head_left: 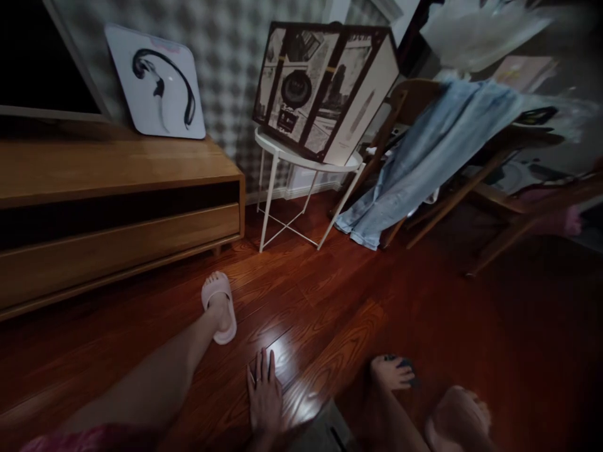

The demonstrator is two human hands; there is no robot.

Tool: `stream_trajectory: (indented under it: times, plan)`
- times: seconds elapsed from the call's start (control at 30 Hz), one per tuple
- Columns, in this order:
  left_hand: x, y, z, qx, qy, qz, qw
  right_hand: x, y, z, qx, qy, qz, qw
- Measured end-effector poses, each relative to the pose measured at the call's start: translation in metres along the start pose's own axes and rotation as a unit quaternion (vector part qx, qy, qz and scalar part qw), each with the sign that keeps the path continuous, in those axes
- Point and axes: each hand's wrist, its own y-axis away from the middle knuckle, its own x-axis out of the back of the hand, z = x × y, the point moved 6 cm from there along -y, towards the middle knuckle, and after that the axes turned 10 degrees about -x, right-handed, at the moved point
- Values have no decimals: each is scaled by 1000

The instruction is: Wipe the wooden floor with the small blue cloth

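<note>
My left hand (265, 395) reaches over the reddish wooden floor (325, 314), fingers stretched out, with nothing seen in it. Farther right, my right hand (394, 373) has its fingers bent over a small dark object (409, 365), too dim to name. Between the two hands, at the bottom edge, shows a grey-green thing (328, 430) with a dark slit; its kind is unclear. A pale pink slipper (218, 285) is on my left foot, left of my left hand. My right foot (459, 417) is beside my right forearm.
A wooden TV cabinet (188, 229) stands left, bearing a screen (42, 56) and a white panel (176, 75). A white side table (266, 207) holds a trunk-like box (325, 88). Jeans (424, 150) hang over a wooden chair (409, 97) at right, touching the floor.
</note>
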Motion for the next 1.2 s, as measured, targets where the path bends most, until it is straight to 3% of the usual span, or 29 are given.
stream_trajectory:
  times: [0.1, 0.17, 0.27, 0.37, 0.47, 0.57, 0.63, 0.67, 0.8, 0.9, 1.0, 1.2]
  plan:
    - [-16, 5, -3, 6, 15, -15, 1000, -42, 5, -102, -57, -39, -5, 998]
    - [-30, 7, -9, 15, 39, -32, 999, -66, 3, -172, -49, -63, -20, 997]
    - [-49, -3, -24, 27, 69, -55, 996, -90, 13, -286, 49, -108, -65, 991]
    - [-54, -32, -50, 38, 62, -66, 995, -94, 62, -402, 183, -148, -119, 965]
    - [-48, -67, -77, 64, 63, -88, 992, -82, 140, -495, 394, -214, -199, 871]
    - [-35, -85, -90, 79, 62, -102, 990, -68, 189, -532, 516, -241, -233, 788]
    - [-28, -79, -86, 74, 59, -102, 990, -66, 190, -531, 541, -235, -235, 772]
    - [-25, -72, -81, 70, 59, -102, 990, -67, 181, -526, 537, -227, -231, 779]
    - [-20, -28, -45, 50, 66, -99, 992, -79, 106, -475, 434, -187, -199, 859]
    - [-15, -3, -18, 31, 67, -89, 993, -86, 49, -410, 349, -167, -181, 904]
    - [-7, 5, -3, 8, 33, -58, 998, -91, 10, -333, 283, -140, -162, 935]
    - [3, 3, -5, -11, -6, -10, 1000, -102, -21, -180, 172, -63, -99, 978]
